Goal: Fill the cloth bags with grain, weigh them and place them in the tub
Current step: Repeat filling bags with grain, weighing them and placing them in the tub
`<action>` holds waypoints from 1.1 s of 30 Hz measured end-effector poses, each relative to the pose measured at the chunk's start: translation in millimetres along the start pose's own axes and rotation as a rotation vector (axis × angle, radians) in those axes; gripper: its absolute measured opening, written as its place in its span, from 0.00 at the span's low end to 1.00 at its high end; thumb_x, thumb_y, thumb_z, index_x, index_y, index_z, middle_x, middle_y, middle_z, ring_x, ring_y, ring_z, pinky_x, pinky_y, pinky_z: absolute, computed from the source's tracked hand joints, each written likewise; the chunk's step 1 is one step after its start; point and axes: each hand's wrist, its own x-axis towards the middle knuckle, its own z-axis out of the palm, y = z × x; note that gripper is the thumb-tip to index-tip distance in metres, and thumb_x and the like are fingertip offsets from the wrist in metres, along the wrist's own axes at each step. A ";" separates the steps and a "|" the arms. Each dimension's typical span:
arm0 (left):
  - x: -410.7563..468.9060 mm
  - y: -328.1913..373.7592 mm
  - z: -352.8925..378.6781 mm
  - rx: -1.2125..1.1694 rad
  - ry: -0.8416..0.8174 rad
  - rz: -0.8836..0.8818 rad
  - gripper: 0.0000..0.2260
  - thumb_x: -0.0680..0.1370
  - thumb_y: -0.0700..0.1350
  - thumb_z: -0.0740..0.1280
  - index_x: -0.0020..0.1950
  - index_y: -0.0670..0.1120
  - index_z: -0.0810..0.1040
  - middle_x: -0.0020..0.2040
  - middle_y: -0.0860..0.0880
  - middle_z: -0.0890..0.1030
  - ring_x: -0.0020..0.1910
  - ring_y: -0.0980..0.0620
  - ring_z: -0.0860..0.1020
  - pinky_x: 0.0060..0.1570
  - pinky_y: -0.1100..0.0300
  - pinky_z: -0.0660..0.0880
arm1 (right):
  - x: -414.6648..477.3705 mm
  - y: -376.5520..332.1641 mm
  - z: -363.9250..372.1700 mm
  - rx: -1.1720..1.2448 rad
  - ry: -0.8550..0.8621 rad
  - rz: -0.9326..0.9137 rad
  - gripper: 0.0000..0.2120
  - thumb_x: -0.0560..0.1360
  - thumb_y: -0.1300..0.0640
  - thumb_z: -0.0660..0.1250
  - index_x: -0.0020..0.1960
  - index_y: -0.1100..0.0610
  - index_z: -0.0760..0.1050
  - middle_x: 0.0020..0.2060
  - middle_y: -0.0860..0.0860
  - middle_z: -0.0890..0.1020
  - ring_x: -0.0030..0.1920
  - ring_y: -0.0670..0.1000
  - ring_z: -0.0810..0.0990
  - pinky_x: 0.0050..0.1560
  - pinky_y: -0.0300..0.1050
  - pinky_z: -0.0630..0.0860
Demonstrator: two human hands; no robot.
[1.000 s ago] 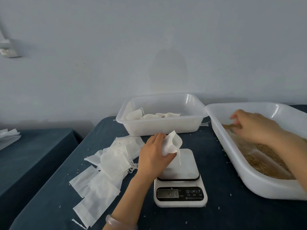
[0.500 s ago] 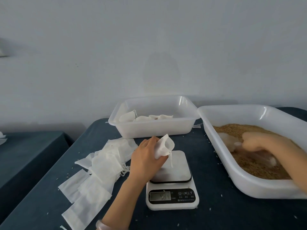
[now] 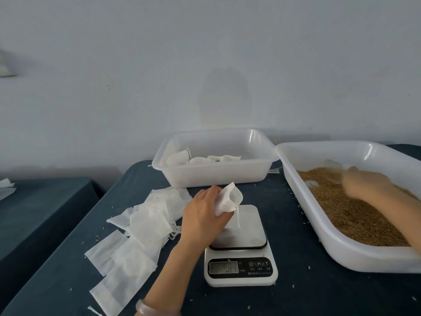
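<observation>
My left hand (image 3: 202, 215) grips a small white cloth bag (image 3: 229, 198) with its mouth held open, just above the plate of a white digital scale (image 3: 241, 226); the bag's drawstring hangs down onto the plate. My right hand (image 3: 364, 183) is motion-blurred, low over the brown grain (image 3: 355, 215) inside the large white tub (image 3: 341, 249) on the right. A faint clear shape shows beside that hand, and its grip is unreadable. Behind the scale stands a second white tub (image 3: 216, 176) with a few filled bags (image 3: 180, 157) in it.
Several flat empty cloth bags (image 3: 145, 224) lie spread on the dark blue tablecloth (image 3: 68, 270) left of the scale. Loose grains are scattered on the cloth. A second dark table (image 3: 34, 213) stands to the left, across a gap. A plain wall rises close behind.
My right hand has dropped from the tub's far rim into the grain and swept through it. My left hand has kept the open bag over the scale.
</observation>
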 end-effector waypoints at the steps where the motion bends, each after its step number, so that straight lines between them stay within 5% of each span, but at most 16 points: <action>1: -0.2 0.1 0.1 0.000 0.001 -0.002 0.18 0.68 0.61 0.59 0.50 0.51 0.73 0.36 0.63 0.67 0.39 0.57 0.67 0.31 0.69 0.59 | 1.0 -1.8 2.6 -0.005 -0.004 -0.066 0.19 0.79 0.62 0.56 0.69 0.60 0.70 0.59 0.55 0.78 0.53 0.54 0.79 0.55 0.47 0.77; 4: -0.5 0.5 0.6 0.009 -0.017 -0.008 0.17 0.68 0.60 0.60 0.51 0.52 0.73 0.37 0.62 0.68 0.40 0.57 0.67 0.31 0.68 0.59 | 0.2 -14.5 7.8 0.081 -0.051 -0.250 0.17 0.84 0.59 0.52 0.70 0.58 0.70 0.62 0.50 0.76 0.52 0.50 0.80 0.52 0.42 0.77; 6: -0.5 0.1 0.1 0.012 -0.035 -0.010 0.16 0.69 0.59 0.62 0.51 0.52 0.72 0.38 0.60 0.69 0.40 0.56 0.68 0.31 0.66 0.61 | 0.6 -24.9 11.8 0.177 -0.069 -0.317 0.18 0.85 0.53 0.49 0.54 0.57 0.76 0.45 0.49 0.78 0.42 0.47 0.78 0.42 0.40 0.73; 8: -0.7 -0.3 -0.4 0.014 -0.047 -0.012 0.13 0.71 0.56 0.66 0.52 0.51 0.72 0.39 0.60 0.70 0.41 0.55 0.69 0.32 0.61 0.63 | 2.6 -29.5 14.4 0.311 -0.106 -0.312 0.19 0.85 0.50 0.49 0.42 0.56 0.71 0.41 0.52 0.77 0.38 0.46 0.75 0.39 0.41 0.70; 11: -1.3 0.4 0.0 0.005 -0.060 -0.038 0.12 0.73 0.52 0.69 0.52 0.51 0.72 0.41 0.59 0.72 0.42 0.55 0.70 0.35 0.58 0.64 | 7.3 -22.4 10.5 0.580 -0.213 -0.246 0.18 0.83 0.48 0.54 0.49 0.61 0.73 0.49 0.59 0.80 0.46 0.55 0.79 0.47 0.48 0.76; 16: -0.6 0.3 0.5 -0.078 -0.084 -0.092 0.10 0.74 0.53 0.68 0.47 0.49 0.70 0.39 0.54 0.75 0.40 0.52 0.73 0.34 0.57 0.67 | 10.0 -7.5 4.5 0.738 -0.281 -0.086 0.24 0.79 0.43 0.62 0.54 0.66 0.74 0.44 0.59 0.77 0.39 0.56 0.79 0.42 0.47 0.76; 17: -0.1 -0.1 0.4 -0.116 -0.089 -0.111 0.11 0.74 0.54 0.67 0.47 0.49 0.70 0.39 0.54 0.76 0.40 0.51 0.74 0.35 0.55 0.70 | 11.1 -5.8 5.1 0.737 -0.271 -0.078 0.23 0.80 0.44 0.62 0.55 0.66 0.74 0.42 0.57 0.77 0.35 0.51 0.64 0.42 0.48 0.76; 18: 0.3 -0.2 0.1 -0.157 -0.094 -0.135 0.11 0.73 0.55 0.66 0.47 0.49 0.71 0.39 0.53 0.78 0.40 0.51 0.76 0.36 0.53 0.73 | 12.5 -5.2 5.4 0.765 -0.264 -0.071 0.21 0.80 0.46 0.61 0.56 0.65 0.75 0.40 0.56 0.76 0.51 0.57 0.77 0.38 0.46 0.76; 19: 0.6 0.1 -0.4 -0.196 -0.097 -0.160 0.12 0.72 0.57 0.65 0.48 0.49 0.72 0.40 0.53 0.79 0.40 0.51 0.77 0.38 0.50 0.75 | 14.0 -4.7 5.4 0.839 -0.266 -0.054 0.19 0.81 0.48 0.61 0.57 0.65 0.75 0.38 0.55 0.76 0.33 0.52 0.75 0.31 0.42 0.75; 21: 0.7 0.3 -0.9 -0.278 -0.099 -0.204 0.14 0.72 0.58 0.63 0.50 0.51 0.74 0.41 0.54 0.80 0.41 0.52 0.78 0.42 0.48 0.78 | 14.9 -3.8 5.0 0.878 -0.229 -0.053 0.16 0.82 0.51 0.61 0.54 0.65 0.76 0.36 0.55 0.77 0.31 0.51 0.71 0.28 0.41 0.68; 27: 0.9 -2.3 0.0 -0.373 -0.134 -0.272 0.17 0.71 0.59 0.65 0.55 0.51 0.76 0.44 0.54 0.82 0.45 0.52 0.80 0.47 0.45 0.79 | 14.4 2.1 -8.7 0.621 0.001 -0.265 0.13 0.82 0.52 0.60 0.50 0.60 0.78 0.45 0.58 0.82 0.46 0.61 0.81 0.45 0.49 0.74; 33: 2.7 -9.3 0.9 -0.378 -0.186 -0.299 0.14 0.70 0.59 0.65 0.52 0.55 0.77 0.42 0.58 0.82 0.43 0.55 0.80 0.47 0.49 0.79 | -13.7 -14.6 -21.5 0.585 0.138 -0.573 0.08 0.81 0.56 0.62 0.58 0.48 0.75 0.45 0.47 0.82 0.40 0.51 0.80 0.35 0.43 0.72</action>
